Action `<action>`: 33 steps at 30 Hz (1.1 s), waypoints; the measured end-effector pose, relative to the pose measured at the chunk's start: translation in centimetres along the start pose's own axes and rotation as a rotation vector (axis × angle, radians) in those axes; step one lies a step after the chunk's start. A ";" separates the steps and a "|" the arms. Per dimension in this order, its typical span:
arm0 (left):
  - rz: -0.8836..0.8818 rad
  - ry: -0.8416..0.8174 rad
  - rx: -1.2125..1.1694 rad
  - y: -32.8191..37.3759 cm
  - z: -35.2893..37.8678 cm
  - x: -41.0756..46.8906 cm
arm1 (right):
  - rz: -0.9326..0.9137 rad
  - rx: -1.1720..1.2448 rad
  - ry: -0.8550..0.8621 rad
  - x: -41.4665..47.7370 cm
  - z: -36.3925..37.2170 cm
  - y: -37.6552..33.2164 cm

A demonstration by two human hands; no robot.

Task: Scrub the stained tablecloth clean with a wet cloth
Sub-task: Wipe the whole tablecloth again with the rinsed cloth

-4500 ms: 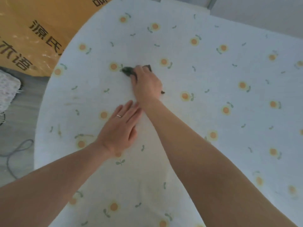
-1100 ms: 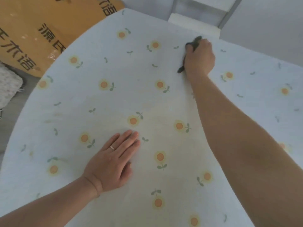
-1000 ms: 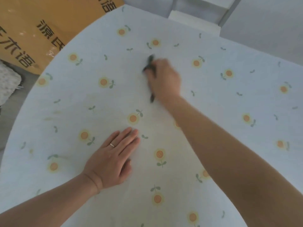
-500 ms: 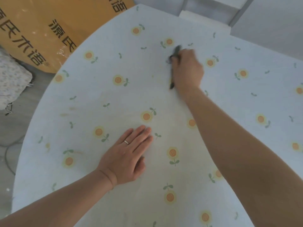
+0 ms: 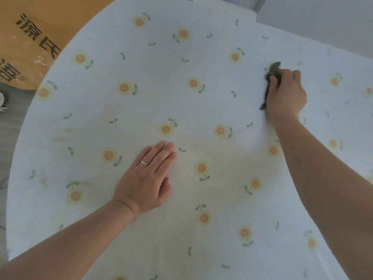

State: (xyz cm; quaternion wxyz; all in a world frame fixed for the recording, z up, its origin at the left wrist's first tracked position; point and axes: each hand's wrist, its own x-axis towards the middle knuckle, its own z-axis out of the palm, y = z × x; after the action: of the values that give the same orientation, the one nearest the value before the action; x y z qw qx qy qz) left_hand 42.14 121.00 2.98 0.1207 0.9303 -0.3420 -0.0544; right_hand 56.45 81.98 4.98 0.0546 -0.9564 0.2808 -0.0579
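A white tablecloth (image 5: 153,63) printed with small orange flowers covers a round table. Faint yellowish stains (image 5: 226,164) show near its middle, and brownish streaks (image 5: 66,135) lie toward the left edge. My right hand (image 5: 286,93) grips a dark green wet cloth (image 5: 271,72) and presses it on the tablecloth at the far right. Most of the cloth is hidden under my fingers and palm. My left hand (image 5: 149,176) lies flat, fingers straight and together, on the tablecloth near the centre, a ring on one finger.
An orange cardboard box (image 5: 30,37) with black characters stands beyond the table's left edge. Grey floor (image 5: 10,122) shows at the left. A pale wall and a white ledge (image 5: 323,21) rise behind the table at the top right.
My right hand has slid the cloth to the right across the far part of the tablecloth. My left hand stays flat in the same spot. The camera has shifted slightly.
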 end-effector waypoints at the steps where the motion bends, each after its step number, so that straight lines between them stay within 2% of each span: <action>1: 0.004 0.003 -0.002 0.0 0.1 0.0 | -0.037 -0.012 -0.002 -1.8 -0.3 1.0; 5: 0.012 0.024 -0.015 0.2 0.3 -0.1 | -0.079 0.075 -0.050 -12.0 -1.7 3.9; 6: 0.011 0.031 -0.007 0.0 0.3 -0.1 | -0.144 0.108 -0.080 -14.8 -1.8 3.5; 8: 0.014 0.043 -0.007 0.2 0.3 -0.1 | -0.398 0.164 -0.169 -20.9 -2.6 2.7; 10: 0.017 0.055 -0.002 0.4 0.4 -0.1 | -0.682 0.188 -0.176 -23.7 -2.9 3.9; 11: 0.023 0.059 0.001 0.6 0.4 0.0 | -0.733 0.171 -0.161 -23.2 -3.1 5.2; 12: 0.022 0.059 0.001 0.6 0.4 -0.1 | -0.671 0.132 -0.140 -21.8 -3.3 6.5; 13: 0.019 0.059 0.004 0.6 0.4 -0.1 | -0.510 0.076 -0.093 -19.9 -3.3 8.0; 16: 0.030 0.053 0.013 0.5 0.4 0.0 | 0.168 -0.037 0.065 -12.8 -2.9 12.7; 17: 0.033 0.058 0.016 0.4 0.4 0.0 | 0.316 -0.012 0.095 -11.1 -2.9 13.1; 19: 0.039 0.065 0.020 0.4 0.4 0.0 | 0.420 -0.003 0.128 -9.6 -2.4 11.5; 20: 0.042 0.066 0.021 0.3 0.4 0.0 | 0.401 -0.005 0.118 -9.6 -2.2 9.9; 22: 0.037 0.070 0.027 0.2 0.4 0.0 | 0.245 0.021 0.091 -11.8 -1.6 5.8; 24: 0.038 0.077 0.028 0.5 0.4 0.0 | 0.011 0.075 0.011 -16.4 -1.5 1.2; 26: 0.032 0.074 0.014 0.6 0.3 0.0 | -0.232 0.170 -0.163 -22.3 -1.8 -2.1; 29: 0.031 0.064 -0.009 0.5 0.3 0.0 | -0.637 0.303 -0.285 -28.8 -2.8 -1.8; 31: 0.032 0.066 -0.006 0.5 0.4 0.0 | -0.690 0.211 -0.310 -27.1 -3.4 0.7; 33: 0.036 0.072 0.006 0.5 0.5 0.1 | -0.530 0.061 -0.237 -22.3 -3.7 2.7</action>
State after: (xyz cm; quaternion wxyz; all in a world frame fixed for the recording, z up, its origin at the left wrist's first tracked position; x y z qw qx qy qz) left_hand 41.81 120.44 2.66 0.1310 0.9258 -0.3542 -0.0175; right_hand 35.84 91.53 6.47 0.0988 -0.9945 0.0108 0.0337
